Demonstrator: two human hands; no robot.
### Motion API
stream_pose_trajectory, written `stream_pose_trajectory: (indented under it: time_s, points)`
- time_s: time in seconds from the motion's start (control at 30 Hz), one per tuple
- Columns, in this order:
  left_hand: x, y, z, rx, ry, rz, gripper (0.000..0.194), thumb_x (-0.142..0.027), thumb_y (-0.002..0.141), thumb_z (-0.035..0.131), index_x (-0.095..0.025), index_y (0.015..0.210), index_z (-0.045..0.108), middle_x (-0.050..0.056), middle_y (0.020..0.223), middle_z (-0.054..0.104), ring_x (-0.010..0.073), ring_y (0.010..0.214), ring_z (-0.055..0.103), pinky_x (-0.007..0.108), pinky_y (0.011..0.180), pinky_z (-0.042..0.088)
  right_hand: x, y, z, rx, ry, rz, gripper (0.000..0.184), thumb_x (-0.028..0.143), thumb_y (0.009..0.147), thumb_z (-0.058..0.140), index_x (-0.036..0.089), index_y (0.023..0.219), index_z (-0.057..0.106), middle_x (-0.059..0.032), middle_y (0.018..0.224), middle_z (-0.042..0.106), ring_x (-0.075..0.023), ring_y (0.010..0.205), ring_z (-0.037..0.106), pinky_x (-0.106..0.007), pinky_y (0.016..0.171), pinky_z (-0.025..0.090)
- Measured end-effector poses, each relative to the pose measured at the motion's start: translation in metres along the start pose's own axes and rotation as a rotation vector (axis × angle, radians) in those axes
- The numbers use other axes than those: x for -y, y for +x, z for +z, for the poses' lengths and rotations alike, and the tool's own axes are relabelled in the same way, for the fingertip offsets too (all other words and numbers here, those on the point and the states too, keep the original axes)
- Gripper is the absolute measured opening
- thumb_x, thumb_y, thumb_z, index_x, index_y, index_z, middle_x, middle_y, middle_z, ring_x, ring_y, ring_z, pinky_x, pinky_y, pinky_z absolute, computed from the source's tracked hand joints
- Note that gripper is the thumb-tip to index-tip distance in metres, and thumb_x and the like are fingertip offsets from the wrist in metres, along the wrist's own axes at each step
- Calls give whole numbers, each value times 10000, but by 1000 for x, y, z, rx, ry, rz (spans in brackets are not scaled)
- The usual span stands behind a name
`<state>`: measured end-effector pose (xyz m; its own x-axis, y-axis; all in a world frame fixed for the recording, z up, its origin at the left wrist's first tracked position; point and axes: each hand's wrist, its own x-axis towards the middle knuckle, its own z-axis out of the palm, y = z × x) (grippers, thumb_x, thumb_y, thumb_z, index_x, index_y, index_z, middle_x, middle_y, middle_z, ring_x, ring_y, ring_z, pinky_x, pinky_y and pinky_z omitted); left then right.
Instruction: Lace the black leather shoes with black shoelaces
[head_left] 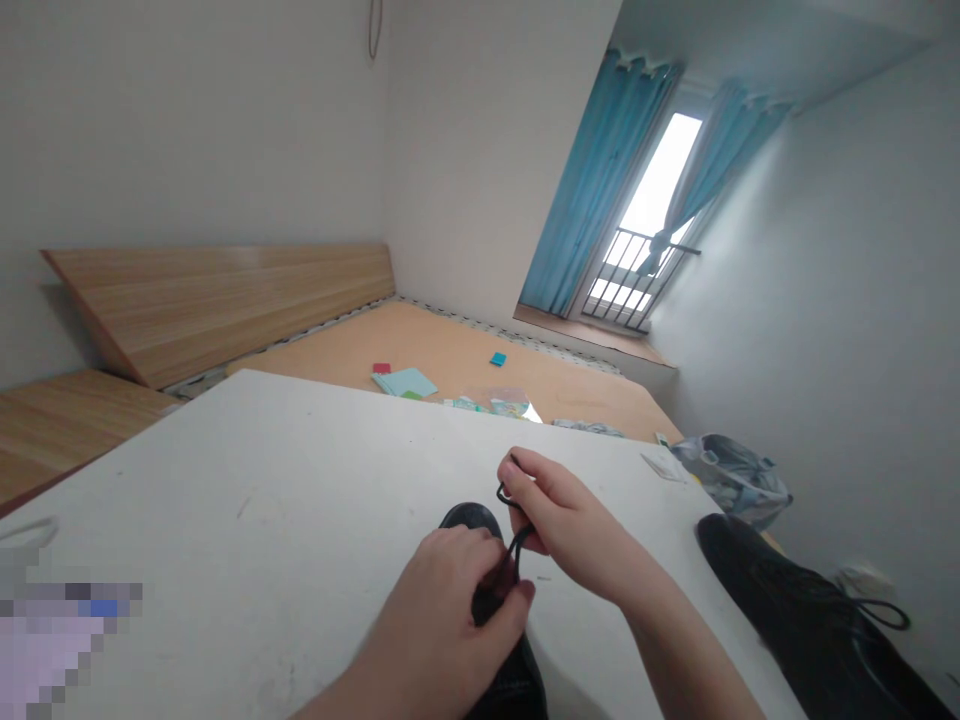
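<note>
A black shoe (516,680) stands on the white table, its toe pointing away from me and its middle covered by my hands. My left hand (457,590) lies over the shoe, thumb and fingers closing on the base of a black shoelace (517,545). Just above and to the right, my right hand (551,505) pinches the lace, and a small loop shows by its fingertips. On the right edge of the table rests a second black shoe (795,610), with a loop of its lace sticking out to the side.
The white table (300,480) fills the foreground. Behind it, an orange-tan bed surface (442,340) carries a light blue sheet (409,382), a blue square (498,359) and plastic packets (514,405). A clear plastic bag (731,475) sits beyond the right edge. A blurred purple patch (45,660) is at lower left.
</note>
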<state>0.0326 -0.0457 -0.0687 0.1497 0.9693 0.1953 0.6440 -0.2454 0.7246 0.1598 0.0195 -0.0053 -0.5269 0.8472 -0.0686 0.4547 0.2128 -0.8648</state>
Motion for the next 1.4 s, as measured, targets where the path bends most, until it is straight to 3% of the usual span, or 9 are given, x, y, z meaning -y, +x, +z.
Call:
stream_pose_trajectory:
  time_s: [0.2, 0.37, 0.53, 0.67, 0.73, 0.83, 0.93, 1.13, 1.4]
  points:
    - [-37, 21, -26, 288, 307, -1, 332, -227, 909, 346, -181, 977, 668, 114, 902, 737, 296, 801, 675, 400, 695, 476, -4, -2, -10, 50, 0, 89, 299, 411, 966, 400, 212, 745, 424, 85, 509, 427, -81, 429, 448, -192, 411, 292]
    - [-52, 38, -40, 568, 403, 107, 336, -117, 818, 410, -78, 964, 710, 226, 974, 726, 366, 874, 677, 430, 721, 467, -16, -1, -24, 61, -47, 175, 277, 389, 959, 404, 211, 749, 443, 68, 521, 507, -77, 382, 454, -186, 374, 286]
    - [-40, 65, -46, 642, 183, 11, 308, -192, 811, 394, -147, 723, 686, 102, 635, 696, 254, 659, 651, 327, 607, 447, -9, -8, -38, -30, 143, 77, 342, 484, 933, 449, 191, 770, 520, 38, 584, 553, -106, 465, 548, -217, 458, 422]
    - [-22, 90, -52, 608, -113, -104, 293, -259, 822, 331, -176, 781, 610, -2, 508, 582, 179, 559, 590, 263, 564, 440, -4, -11, -51, -219, 328, -173, 327, 486, 897, 524, 187, 792, 604, -33, 856, 628, -173, 847, 609, -306, 769, 506]
    - [-17, 97, -56, 571, -238, -155, 268, -261, 814, 317, -178, 827, 572, -15, 504, 575, 166, 560, 589, 255, 589, 454, -10, -9, -60, -386, 247, -230, 302, 478, 885, 538, 197, 825, 631, -39, 930, 621, -191, 955, 567, -328, 856, 468]
    - [-15, 99, -60, 585, -378, -201, 314, -305, 853, 276, -173, 807, 557, 13, 526, 624, 154, 541, 597, 260, 600, 469, -22, -6, -76, -498, -58, -161, 331, 477, 895, 509, 195, 751, 606, -30, 805, 608, -184, 810, 545, -319, 756, 441]
    - [-15, 98, -61, 616, -454, -209, 436, -393, 907, 245, -158, 801, 596, 36, 541, 654, 146, 511, 588, 265, 586, 464, -23, -13, -88, -311, -253, -70, 380, 458, 927, 469, 190, 675, 565, -8, 674, 564, -158, 663, 490, -290, 642, 397]
    - [-10, 96, -66, 617, -473, -153, 258, -354, 854, 516, -151, 787, 661, -12, 580, 617, 118, 543, 579, 236, 572, 453, 7, -38, -61, 522, -93, -131, 223, 328, 866, 627, 137, 787, 713, -41, 733, 661, -143, 678, 560, -257, 659, 441]
    - [-11, 91, -75, 651, -347, -62, 274, -374, 865, 519, -158, 862, 688, -5, 669, 619, 116, 549, 572, 234, 541, 443, -4, -17, -21, 432, -314, 67, 75, 215, 805, 669, 165, 772, 714, 18, 650, 648, -103, 591, 543, -195, 540, 385]
